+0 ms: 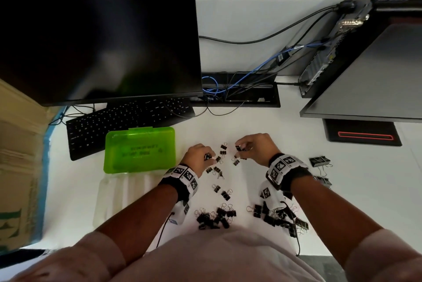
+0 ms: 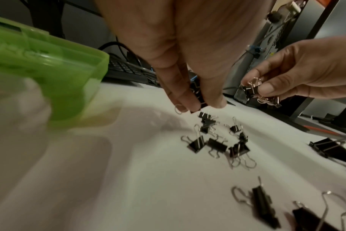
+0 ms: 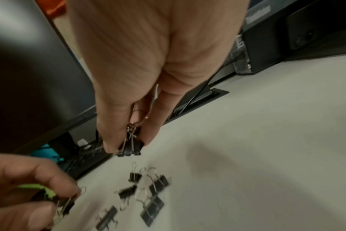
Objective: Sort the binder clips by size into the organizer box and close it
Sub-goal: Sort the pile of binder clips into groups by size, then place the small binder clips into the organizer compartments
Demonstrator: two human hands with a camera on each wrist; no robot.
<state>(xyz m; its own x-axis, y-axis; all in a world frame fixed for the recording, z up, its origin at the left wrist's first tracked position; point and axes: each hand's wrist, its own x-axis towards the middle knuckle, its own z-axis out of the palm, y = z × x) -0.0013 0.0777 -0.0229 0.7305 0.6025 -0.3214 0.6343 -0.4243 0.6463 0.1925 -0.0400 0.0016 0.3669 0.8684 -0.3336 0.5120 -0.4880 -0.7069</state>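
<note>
The organizer box lies at the left: its green lid (image 1: 139, 149) is folded back behind the clear divided base (image 1: 121, 192). My left hand (image 1: 211, 159) pinches small black binder clips (image 2: 198, 100) just above the table. My right hand (image 1: 239, 148) pinches a bunch of small clips (image 3: 129, 148) between thumb and fingers. More small clips (image 1: 222, 151) lie scattered between both hands. A heap of medium clips (image 1: 214, 215) sits near my body, and a heap of bigger ones (image 1: 274, 216) lies under my right wrist. Large clips (image 1: 319, 162) lie at the right.
A black keyboard (image 1: 118, 122) and a monitor (image 1: 98, 42) stand behind the box. A cable tray (image 1: 239, 90) with wires is at the back, a computer (image 1: 342, 42) and a second monitor's base (image 1: 363, 135) at the right. A cardboard box (image 1: 18, 167) is at the left edge.
</note>
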